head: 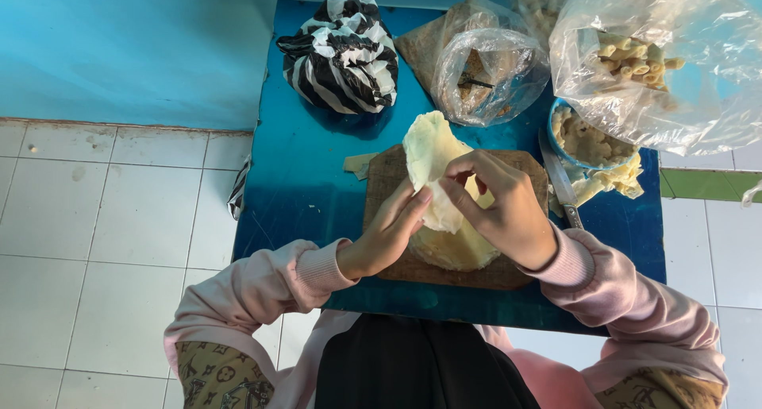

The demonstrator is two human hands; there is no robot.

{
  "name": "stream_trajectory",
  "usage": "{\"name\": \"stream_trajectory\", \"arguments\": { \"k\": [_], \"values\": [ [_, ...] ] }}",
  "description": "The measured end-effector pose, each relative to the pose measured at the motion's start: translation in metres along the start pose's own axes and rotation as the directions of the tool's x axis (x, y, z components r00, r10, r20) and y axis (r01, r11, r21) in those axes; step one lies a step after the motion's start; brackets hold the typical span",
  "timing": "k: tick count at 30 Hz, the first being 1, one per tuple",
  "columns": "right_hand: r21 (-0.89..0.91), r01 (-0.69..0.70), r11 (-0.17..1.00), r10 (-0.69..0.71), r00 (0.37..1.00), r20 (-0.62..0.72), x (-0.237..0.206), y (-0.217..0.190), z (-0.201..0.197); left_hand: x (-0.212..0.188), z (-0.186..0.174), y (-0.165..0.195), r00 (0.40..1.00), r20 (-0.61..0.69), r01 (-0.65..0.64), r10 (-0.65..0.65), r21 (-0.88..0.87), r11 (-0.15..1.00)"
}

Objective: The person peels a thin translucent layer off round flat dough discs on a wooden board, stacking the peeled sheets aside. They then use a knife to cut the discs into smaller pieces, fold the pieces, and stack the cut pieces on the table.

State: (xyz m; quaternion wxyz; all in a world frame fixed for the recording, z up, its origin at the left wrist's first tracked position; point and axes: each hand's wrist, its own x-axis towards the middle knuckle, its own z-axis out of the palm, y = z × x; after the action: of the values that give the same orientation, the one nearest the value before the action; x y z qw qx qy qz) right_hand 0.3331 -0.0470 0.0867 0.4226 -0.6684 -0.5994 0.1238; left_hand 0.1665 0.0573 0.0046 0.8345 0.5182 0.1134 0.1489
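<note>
A thin pale yellow sheet (427, 151), like a dough or tofu skin, is lifted off a stack of the same sheets (452, 248) that lies on a round wooden board (382, 177). My left hand (390, 233) pinches the sheet's lower edge from the left. My right hand (500, 206) grips it from the right, fingers curled over the sheet. The upper part of the sheet stands free above the board.
The board rests on a small blue table (302, 179) over white floor tiles. At the back sit a black-and-white striped bag (343, 53) and clear plastic bags (484, 67). A blue bowl of pale rolls (587, 143) and a knife (560, 183) lie at the right.
</note>
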Motion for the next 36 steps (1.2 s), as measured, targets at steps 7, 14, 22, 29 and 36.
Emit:
{"name": "stream_trajectory", "arguments": {
  "k": [7, 14, 22, 29, 36],
  "values": [
    [0.074, 0.023, 0.997, -0.027, 0.998, 0.048, -0.006, 0.008, 0.012, 0.007, 0.001, -0.002, 0.994, -0.006, -0.105, 0.106, 0.054, 0.993],
    [0.089, 0.044, 0.995, -0.053, 0.993, 0.105, -0.007, 0.019, 0.013, 0.004, -0.005, -0.006, 0.991, -0.107, -0.060, 0.085, 0.218, 0.974],
    [-0.052, -0.016, 0.999, 0.014, 0.999, -0.053, -0.013, 0.023, 0.017, 0.000, 0.000, -0.010, 0.995, -0.072, -0.054, 0.067, 0.171, 0.984],
    [-0.130, 0.052, 0.990, -0.065, 0.993, -0.098, -0.020, 0.018, 0.036, -0.006, 0.002, -0.012, 0.993, -0.044, -0.104, 0.108, 0.084, 0.991],
    [-0.212, 0.171, 0.962, -0.205, 0.967, -0.151, -0.023, 0.019, 0.027, -0.009, 0.002, -0.011, 0.989, 0.029, -0.145, 0.143, 0.084, 0.986]
  ]
}}
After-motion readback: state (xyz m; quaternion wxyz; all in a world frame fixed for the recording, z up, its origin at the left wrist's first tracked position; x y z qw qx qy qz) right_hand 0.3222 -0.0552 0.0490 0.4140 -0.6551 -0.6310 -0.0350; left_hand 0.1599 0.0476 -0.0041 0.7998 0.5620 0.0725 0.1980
